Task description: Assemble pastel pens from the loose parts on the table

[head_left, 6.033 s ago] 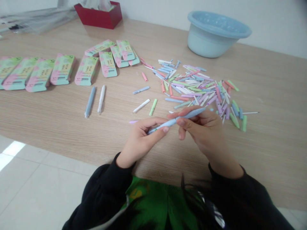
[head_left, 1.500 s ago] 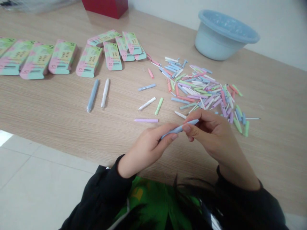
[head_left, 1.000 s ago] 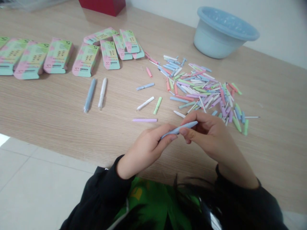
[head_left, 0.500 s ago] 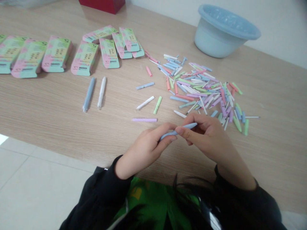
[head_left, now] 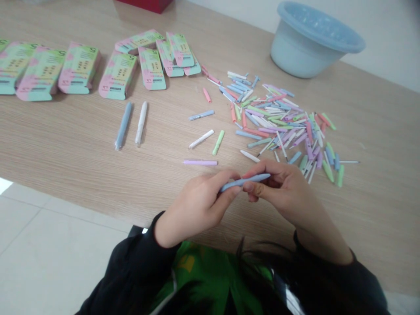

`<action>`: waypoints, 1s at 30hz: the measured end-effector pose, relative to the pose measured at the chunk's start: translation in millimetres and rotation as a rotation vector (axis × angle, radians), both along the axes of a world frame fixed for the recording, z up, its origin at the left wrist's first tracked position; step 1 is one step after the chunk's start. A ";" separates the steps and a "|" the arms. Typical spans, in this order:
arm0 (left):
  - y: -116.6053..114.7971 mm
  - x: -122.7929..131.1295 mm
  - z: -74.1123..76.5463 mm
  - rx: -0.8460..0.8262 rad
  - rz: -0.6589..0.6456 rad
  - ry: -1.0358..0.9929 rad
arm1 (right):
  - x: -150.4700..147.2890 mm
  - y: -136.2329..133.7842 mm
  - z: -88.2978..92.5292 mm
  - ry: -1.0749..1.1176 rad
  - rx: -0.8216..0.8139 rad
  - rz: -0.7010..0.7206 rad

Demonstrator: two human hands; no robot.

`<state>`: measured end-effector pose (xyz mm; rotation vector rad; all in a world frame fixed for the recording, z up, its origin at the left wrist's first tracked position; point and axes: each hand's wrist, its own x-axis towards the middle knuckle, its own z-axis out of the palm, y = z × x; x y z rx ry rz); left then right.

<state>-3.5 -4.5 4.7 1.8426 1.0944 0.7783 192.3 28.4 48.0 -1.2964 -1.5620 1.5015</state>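
A light blue pen (head_left: 254,179) lies slantwise between my two hands, just above the table's near side. My left hand (head_left: 205,199) pinches its left end between thumb and fingers. Near the pen's middle, my right hand (head_left: 285,188) grips it with the thumb in front, while the pointed right end sticks out. Just beyond my hands lie a purple pen barrel (head_left: 201,162), a green barrel piece (head_left: 218,142), a white barrel piece (head_left: 201,139) and a blue barrel piece (head_left: 201,115). A white tapered piece (head_left: 250,156) rests close to my right fingers.
A heap of pastel pen parts and refills (head_left: 282,118) spreads across the right. Farther left lie a thick blue pen (head_left: 123,126) and a white pen (head_left: 141,124). Several pink-and-green boxes (head_left: 118,75) line the back left. A blue basin (head_left: 302,52) stands behind, near a red box (head_left: 147,3).
Both hands stay on the blue pen. My right thumb and fingers have shifted slightly along it, baring more of its pointed end. The whole view has tilted a little.
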 end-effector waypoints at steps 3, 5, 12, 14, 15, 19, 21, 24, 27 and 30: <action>1.6 -0.8 -1.7 0.000 -0.055 -0.046 | -3.3 2.5 -3.1 0.035 -0.050 -0.018; 3.6 0.0 -2.6 -0.025 -0.064 -0.110 | -4.1 5.6 -2.6 0.033 -0.068 -0.002; 11.2 0.4 15.9 -0.406 -0.133 -0.498 | 3.9 13.7 20.6 -0.008 0.089 0.154; 17.0 -1.4 22.6 -0.592 -0.208 -0.591 | 8.0 15.7 26.6 -0.020 0.164 0.202; 20.9 -2.3 25.4 -0.662 -0.254 -0.614 | 9.5 16.9 28.6 -0.024 0.183 0.222; 38.1 -3.0 34.6 -0.789 -0.361 -0.623 | 11.4 22.7 31.4 0.019 0.176 0.206; 44.2 -1.5 38.4 -0.812 -0.376 -0.649 | 10.6 24.9 31.2 0.066 0.183 0.179; 48.5 0.8 42.5 -0.813 -0.413 -0.689 | 8.9 25.3 30.5 0.113 0.222 0.131; 49.5 2.2 43.2 -0.787 -0.432 -0.691 | 6.5 23.0 29.6 0.123 0.243 0.083; 49.9 4.6 40.0 -0.655 -0.369 -0.647 | 3.3 21.6 28.2 0.111 0.247 0.041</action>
